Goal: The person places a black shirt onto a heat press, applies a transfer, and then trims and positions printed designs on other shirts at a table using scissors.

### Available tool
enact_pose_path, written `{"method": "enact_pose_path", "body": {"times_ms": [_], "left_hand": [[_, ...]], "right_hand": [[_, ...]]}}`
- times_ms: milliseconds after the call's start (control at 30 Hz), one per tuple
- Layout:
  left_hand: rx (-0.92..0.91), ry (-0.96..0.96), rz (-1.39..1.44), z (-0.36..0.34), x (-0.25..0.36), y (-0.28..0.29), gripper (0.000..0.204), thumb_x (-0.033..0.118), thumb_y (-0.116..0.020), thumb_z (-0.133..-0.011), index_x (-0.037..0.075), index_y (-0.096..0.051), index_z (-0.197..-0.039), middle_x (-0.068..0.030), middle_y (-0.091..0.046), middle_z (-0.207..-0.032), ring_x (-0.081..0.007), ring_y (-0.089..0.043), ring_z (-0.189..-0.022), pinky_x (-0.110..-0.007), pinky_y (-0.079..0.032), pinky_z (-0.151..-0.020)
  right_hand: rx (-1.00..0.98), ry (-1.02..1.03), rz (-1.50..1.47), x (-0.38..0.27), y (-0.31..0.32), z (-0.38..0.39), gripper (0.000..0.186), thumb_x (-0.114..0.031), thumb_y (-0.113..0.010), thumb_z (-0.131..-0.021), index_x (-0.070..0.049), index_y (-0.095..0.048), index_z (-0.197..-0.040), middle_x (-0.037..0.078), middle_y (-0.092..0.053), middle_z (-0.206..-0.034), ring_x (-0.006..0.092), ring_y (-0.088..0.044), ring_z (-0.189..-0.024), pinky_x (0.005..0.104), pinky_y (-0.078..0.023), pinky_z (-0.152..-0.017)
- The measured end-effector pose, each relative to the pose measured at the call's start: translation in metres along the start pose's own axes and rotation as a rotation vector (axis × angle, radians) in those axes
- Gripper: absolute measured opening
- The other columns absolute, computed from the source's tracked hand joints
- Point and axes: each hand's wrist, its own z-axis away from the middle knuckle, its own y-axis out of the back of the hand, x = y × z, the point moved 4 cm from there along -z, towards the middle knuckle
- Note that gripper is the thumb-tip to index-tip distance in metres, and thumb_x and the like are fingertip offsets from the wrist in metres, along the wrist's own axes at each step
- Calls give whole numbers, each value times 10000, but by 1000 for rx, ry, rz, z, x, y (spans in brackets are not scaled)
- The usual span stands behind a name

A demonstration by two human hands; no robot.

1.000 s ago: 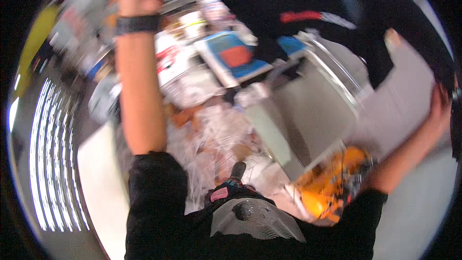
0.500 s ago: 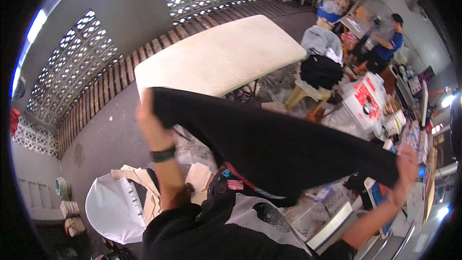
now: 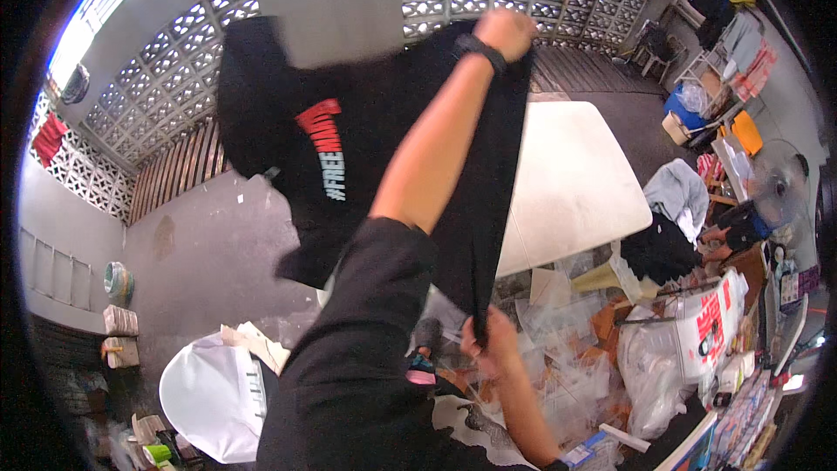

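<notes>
A black T-shirt (image 3: 401, 113) with red and pale grey lettering hangs stretched out in front of me, turned sideways. High up, my left hand (image 3: 506, 33), with a dark band on its wrist, is closed on the upper end of one edge of the shirt. My right hand (image 3: 493, 342) grips the lower end of that same edge, close to my body. Away to the left, the rest of the shirt swings loose in the air. It covers part of the white table (image 3: 571, 183) behind it.
Grey and black clothes (image 3: 667, 209) are heaped to the right of the table. Nearer stands a white bin with red print (image 3: 711, 323), among clear plastic bags. A round white-covered object (image 3: 209, 397) sits at lower left. Partly hidden by a fan (image 3: 780, 183), a person sits far right.
The shirt, stretched sideways between both hands, is now turned and swung to the left, its print showing. My left hand rose and crossed rightward; my right hand came inward. The view shifted left.
</notes>
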Motion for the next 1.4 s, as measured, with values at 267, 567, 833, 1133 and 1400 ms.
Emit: {"method": "enact_pose_path", "body": {"times_ms": [267,567,833,1133,1400], "left_hand": [[-214,472,311,314,17,-96,279,316,-654,-936,75,-700,-1070,-147,-654,-1201,-333,-595,-1166,-464,-467,-984],[-846,871,-141,623,53,-37,833,139,-663,-815,275,-326,-1565,-66,-156,-1678,-296,-132,-1548,-636,-162,-1194],[-230,1445,-567,608,45,-88,381,331,-657,-911,124,-564,-1218,-132,-554,-1248,-334,-524,-1179,-532,-436,-907],[-60,1262,-380,590,-11,13,316,77,-629,-805,43,-624,-1119,-160,-608,-1155,-386,-575,-1092,-498,-437,-976],[-149,861,12,498,-249,-83,503,298,-583,-970,94,-495,-1420,-199,-473,-1475,-390,-406,-1386,-527,-334,-1124]], "right_hand": [[-308,-396,226,43,1,-109,319,-259,-466,-1045,-12,-527,-1237,157,-720,-1000,259,-735,-754,368,-598,-618],[325,796,1669,-128,125,-295,342,-227,-655,-911,-73,-573,-1205,181,-560,-1316,383,-554,-1178,502,-466,-949],[294,358,1822,-128,180,-355,420,-275,-621,-950,-17,-514,-1265,269,-611,-1207,443,-598,-1130,540,-503,-907],[386,731,1777,-125,114,-295,482,-266,-648,-875,-30,-550,-1284,201,-568,-1244,401,-548,-1167,528,-446,-945],[369,359,1888,-158,11,-502,360,-292,-690,-880,-36,-591,-1112,241,-671,-1067,399,-664,-994,521,-527,-848]]}}
